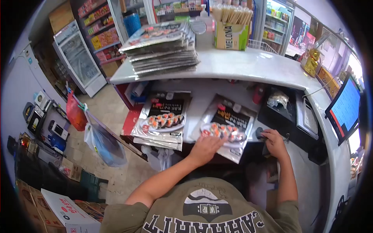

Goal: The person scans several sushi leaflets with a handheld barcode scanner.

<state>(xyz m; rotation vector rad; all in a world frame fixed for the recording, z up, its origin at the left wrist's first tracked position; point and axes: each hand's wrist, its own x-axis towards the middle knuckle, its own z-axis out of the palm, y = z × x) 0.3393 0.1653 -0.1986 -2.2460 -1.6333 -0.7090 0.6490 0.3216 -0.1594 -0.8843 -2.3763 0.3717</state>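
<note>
A sushi seaweed packet (pixel 229 120), dark and silver with sushi rolls pictured on it, lies at a slant on the lower counter, its near end jutting past the edge. My left hand (pixel 208 149) rests on the packet's lower left part, fingers stretched out over the picture. To the right, my right hand (pixel 275 143) is closed, its fingertips on a small dark grey rounded object (pixel 260 133) whose kind I cannot make out. Left of the slanted packet lies a small stack of similar packets (pixel 165 116).
A tall pile of packets (pixel 161 48) stands on the raised white counter (pixel 233 66), near a Melona box (pixel 232 35) of wooden sticks. A black box (pixel 278 106) and a monitor (pixel 344 106) are at right. Plastic bags (pixel 103 143) hang at left.
</note>
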